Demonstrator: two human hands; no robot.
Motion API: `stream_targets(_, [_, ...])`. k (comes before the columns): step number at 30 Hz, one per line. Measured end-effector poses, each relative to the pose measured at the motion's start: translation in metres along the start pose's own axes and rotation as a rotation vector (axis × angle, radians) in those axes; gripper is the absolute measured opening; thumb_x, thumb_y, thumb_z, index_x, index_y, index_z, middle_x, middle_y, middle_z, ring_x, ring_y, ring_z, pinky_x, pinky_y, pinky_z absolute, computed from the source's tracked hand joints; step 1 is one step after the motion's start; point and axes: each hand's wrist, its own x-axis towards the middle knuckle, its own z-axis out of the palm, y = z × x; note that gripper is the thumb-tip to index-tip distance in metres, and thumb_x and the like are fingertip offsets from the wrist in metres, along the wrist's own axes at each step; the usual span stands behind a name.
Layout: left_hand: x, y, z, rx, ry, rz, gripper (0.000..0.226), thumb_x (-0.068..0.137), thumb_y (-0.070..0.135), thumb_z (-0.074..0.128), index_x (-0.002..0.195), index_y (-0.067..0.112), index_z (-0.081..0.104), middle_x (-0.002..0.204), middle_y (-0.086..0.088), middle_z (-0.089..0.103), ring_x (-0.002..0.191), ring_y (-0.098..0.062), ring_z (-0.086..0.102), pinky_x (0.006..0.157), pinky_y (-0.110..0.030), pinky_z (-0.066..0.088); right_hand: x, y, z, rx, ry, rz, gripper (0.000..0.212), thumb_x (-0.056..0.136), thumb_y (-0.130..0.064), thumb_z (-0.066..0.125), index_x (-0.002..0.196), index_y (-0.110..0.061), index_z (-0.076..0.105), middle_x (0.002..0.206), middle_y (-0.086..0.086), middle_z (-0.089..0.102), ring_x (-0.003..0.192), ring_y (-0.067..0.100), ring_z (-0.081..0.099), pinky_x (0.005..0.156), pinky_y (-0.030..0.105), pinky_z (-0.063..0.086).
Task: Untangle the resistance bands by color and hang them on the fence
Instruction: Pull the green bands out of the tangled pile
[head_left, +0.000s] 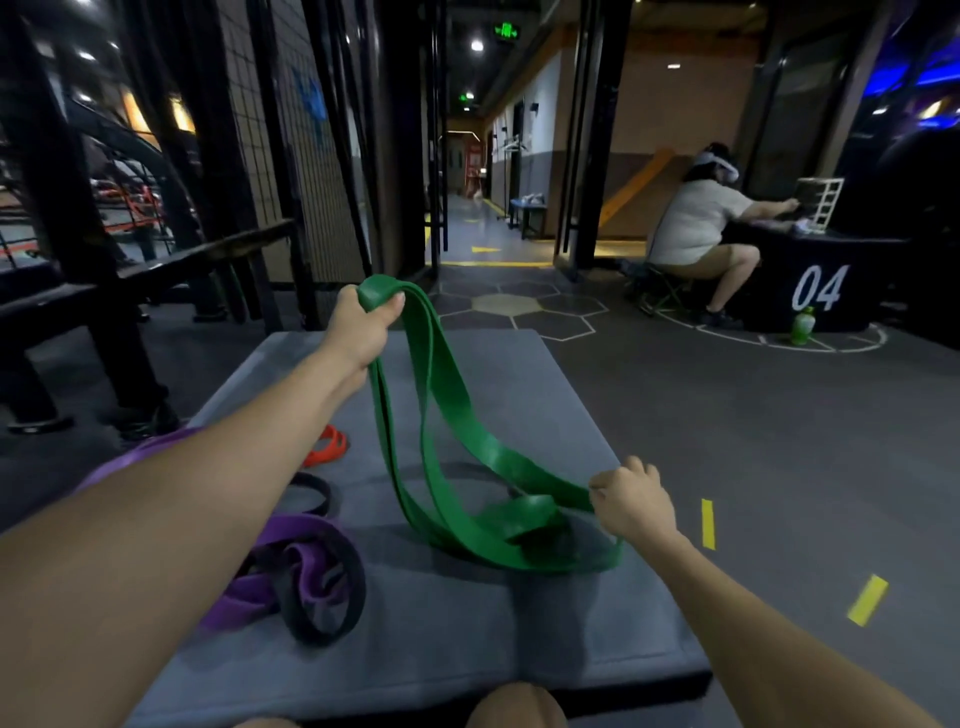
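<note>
Grey mat (467, 613), one green band (447, 395)

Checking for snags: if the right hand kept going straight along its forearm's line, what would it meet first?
Likely the green band itself, which the right hand already pinches; beyond it, the black band on the grey mat. Depth is unclear.

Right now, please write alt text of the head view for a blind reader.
A left hand lifts green resistance bands off a grey mat while the right hand pinches their lower part. Purple bands, black bands and an orange band lie at left.
</note>
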Motion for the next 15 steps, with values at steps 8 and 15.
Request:
stream_targets(8, [0.0,0.034,0.012,-0.051,-0.127,0.033,0.006,0.093,0.016,0.054,0.093,0.015,0.048,0.094,0.0,0.055,0.094,-0.017,0.054,0.078,-0.027,0.043,0.038,-0.128,-0.096,0.526,0.072,-0.404,0.072,0.082,-0.044,0.064,0.14,-0.011,0.036,0.135,0.016,0.045,0.125,0.031,0.042,0.104,0.044,0.037])
stream_targets(15, [0.012,0.08,0.011,-0.018,-0.22,0.096,0.018,0.091,0.014,0.057,0.104,0.01,0.046,0.084,0.002,0.051,0.076,-0.009,0.048,0.062,-0.021,0.039,0.04,-0.181,-0.181,0.769,0.165,-0.59,0.032,0.085,-0.011,0.065,0.117,-0.013,0.063,0.105,0.01,0.068,0.096,0.023,0.064,0.09,0.038,0.052])
